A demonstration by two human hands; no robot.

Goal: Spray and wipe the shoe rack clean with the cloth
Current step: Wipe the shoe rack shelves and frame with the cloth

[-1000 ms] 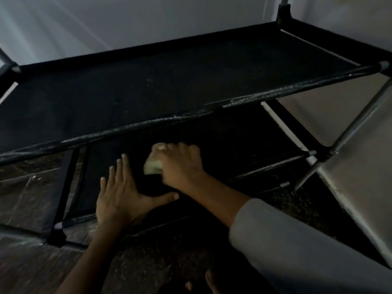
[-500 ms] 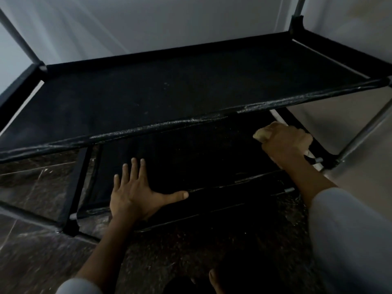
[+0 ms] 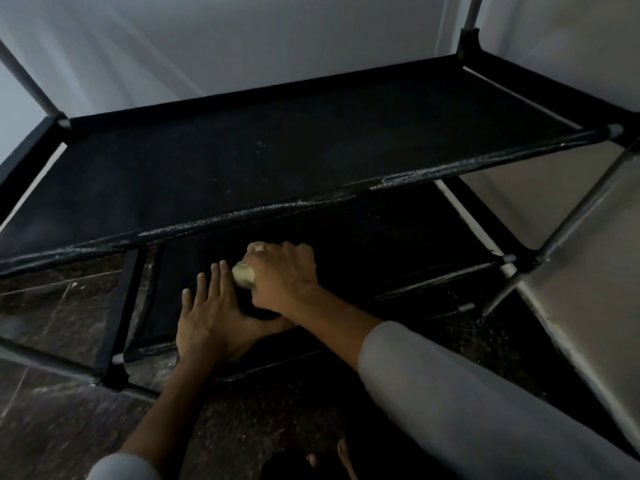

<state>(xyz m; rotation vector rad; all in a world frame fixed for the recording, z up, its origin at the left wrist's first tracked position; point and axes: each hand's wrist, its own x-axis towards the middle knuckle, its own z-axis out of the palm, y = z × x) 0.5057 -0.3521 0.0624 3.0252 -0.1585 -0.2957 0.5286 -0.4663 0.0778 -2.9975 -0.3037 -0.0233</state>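
The black shoe rack (image 3: 277, 157) fills the view, with a fabric upper shelf and a lower fabric shelf (image 3: 398, 244) under its dusty front bar (image 3: 311, 206). My right hand (image 3: 284, 275) is closed around a pale yellow cloth (image 3: 243, 273) and presses it on the lower shelf, just below the front bar. My left hand (image 3: 211, 313) lies flat, fingers spread, on the same shelf right beside the cloth. No spray bottle is in view.
Grey metal poles (image 3: 585, 206) hold the rack at its corners. A pale wall runs behind and a pale panel (image 3: 571, 306) stands at the right. Dark marbled floor tiles (image 3: 62, 306) lie under the rack. My toes (image 3: 343, 459) show at the bottom edge.
My right hand swept the cloth from the middle of the lower shelf out to its right end, then back left beside my left hand. The left hand stayed flat.
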